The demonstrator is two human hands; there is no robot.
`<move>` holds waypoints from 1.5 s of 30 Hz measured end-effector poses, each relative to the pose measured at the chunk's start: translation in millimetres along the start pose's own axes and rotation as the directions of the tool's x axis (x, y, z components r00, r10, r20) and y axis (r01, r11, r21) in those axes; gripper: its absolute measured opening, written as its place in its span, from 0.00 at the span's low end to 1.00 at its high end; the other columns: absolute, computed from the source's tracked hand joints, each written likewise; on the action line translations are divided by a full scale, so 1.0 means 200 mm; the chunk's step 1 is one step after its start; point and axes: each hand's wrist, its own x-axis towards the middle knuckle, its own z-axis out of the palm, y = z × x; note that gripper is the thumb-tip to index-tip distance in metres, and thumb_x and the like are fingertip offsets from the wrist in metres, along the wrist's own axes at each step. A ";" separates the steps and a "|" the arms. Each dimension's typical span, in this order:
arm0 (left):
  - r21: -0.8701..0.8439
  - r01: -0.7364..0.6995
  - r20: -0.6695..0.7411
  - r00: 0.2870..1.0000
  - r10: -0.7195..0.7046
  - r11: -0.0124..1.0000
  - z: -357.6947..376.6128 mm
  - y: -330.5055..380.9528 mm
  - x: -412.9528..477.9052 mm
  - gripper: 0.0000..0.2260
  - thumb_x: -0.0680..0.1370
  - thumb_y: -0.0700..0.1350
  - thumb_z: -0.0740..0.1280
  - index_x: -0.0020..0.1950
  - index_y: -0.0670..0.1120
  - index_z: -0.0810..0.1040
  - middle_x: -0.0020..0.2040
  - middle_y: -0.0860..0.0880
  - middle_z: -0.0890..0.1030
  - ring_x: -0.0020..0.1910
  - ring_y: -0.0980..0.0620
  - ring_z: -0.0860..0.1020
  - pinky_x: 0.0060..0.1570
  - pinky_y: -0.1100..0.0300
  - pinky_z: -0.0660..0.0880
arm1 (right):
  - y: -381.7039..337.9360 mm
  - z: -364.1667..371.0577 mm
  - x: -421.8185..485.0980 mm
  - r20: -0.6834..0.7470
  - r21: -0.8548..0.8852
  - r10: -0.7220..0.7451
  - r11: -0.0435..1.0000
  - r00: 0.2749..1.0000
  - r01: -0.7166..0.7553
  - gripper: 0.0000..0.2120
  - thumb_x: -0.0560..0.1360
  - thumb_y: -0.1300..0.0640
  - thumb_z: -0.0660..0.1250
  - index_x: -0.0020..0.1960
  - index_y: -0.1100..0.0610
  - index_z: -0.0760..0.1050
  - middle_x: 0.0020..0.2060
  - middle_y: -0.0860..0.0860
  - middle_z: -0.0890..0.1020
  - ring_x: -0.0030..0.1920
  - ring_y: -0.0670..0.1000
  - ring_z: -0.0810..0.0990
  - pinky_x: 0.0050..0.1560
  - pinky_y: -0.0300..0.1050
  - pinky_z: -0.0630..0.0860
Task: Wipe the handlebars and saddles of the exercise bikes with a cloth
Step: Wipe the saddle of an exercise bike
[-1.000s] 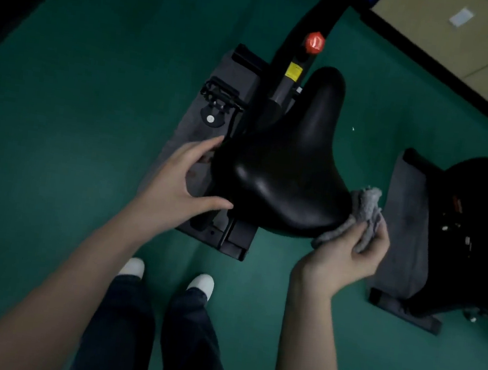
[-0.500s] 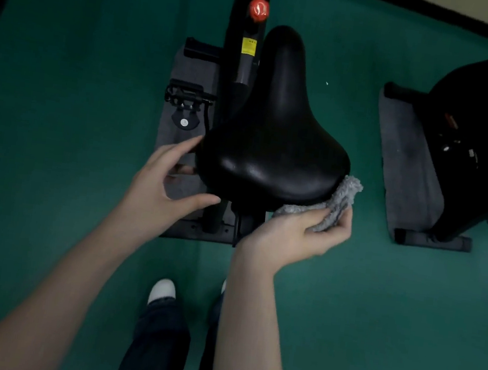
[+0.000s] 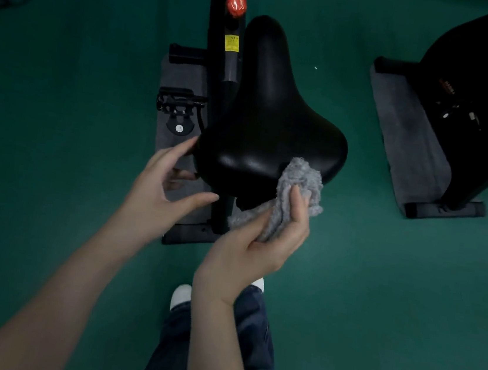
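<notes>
We've swept the grey cloth [image 3: 298,179], bunched in the curled fingers of our right hand [image 3: 260,242], from the saddle [image 3: 269,120] rim up onto its rear top, while our left hand [image 3: 162,187], fingers spread and empty, loosens beside the left edge, so this saddle looks nearly done.

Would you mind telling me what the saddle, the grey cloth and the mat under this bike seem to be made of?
Saddle: likely vinyl or synthetic leather, smooth and semi-glossy; soft highlights run across its black skin. Cloth: microfibre or terry, by its fluffy, looped grey pile. Mat: a matte grey felt or carpet-like textile, though the dim light leaves that open.
</notes>
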 end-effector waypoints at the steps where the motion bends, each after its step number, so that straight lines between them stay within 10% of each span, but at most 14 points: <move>1: 0.012 0.007 0.000 1.000 -0.007 1.000 0.00 0.01 0.00 0.37 0.63 0.55 0.72 0.72 0.56 0.66 0.64 0.56 0.72 0.56 0.57 0.78 0.57 0.66 0.72 | -0.01 -0.02 0.01 -0.012 -0.027 -0.026 0.999 1.000 0.026 0.21 0.77 0.69 0.57 0.63 0.49 0.72 0.65 0.54 0.74 0.69 0.49 0.70 0.68 0.51 0.69; 24: 0.517 -0.160 0.201 0.978 0.062 0.841 0.10 0.63 -0.16 0.24 0.75 0.50 0.69 0.70 0.48 0.71 0.60 0.56 0.72 0.59 0.57 0.72 0.61 0.62 0.66 | -0.57 -0.65 0.77 0.444 -0.203 -0.026 0.971 0.896 0.128 0.16 0.74 0.72 0.61 0.57 0.57 0.74 0.53 0.44 0.79 0.57 0.40 0.76 0.59 0.31 0.70; 33: 0.731 -0.341 0.387 0.920 0.052 0.591 0.59 0.83 -0.08 0.25 0.78 0.57 0.62 0.72 0.50 0.67 0.69 0.53 0.71 0.68 0.51 0.65 0.66 0.53 0.59 | -0.55 -1.03 1.17 0.405 -0.205 0.017 0.976 0.914 0.072 0.16 0.75 0.71 0.61 0.55 0.54 0.74 0.49 0.40 0.78 0.39 0.28 0.75 0.35 0.19 0.67; 45: 0.709 -0.580 0.646 0.762 -0.041 0.401 1.45 1.08 -0.01 0.28 0.80 0.59 0.58 0.76 0.50 0.59 0.74 0.52 0.64 0.73 0.51 0.60 0.71 0.52 0.58 | -0.48 -1.78 1.69 0.190 -0.282 0.116 0.958 0.975 -0.059 0.14 0.75 0.68 0.63 0.55 0.53 0.76 0.46 0.39 0.79 0.42 0.30 0.77 0.39 0.21 0.69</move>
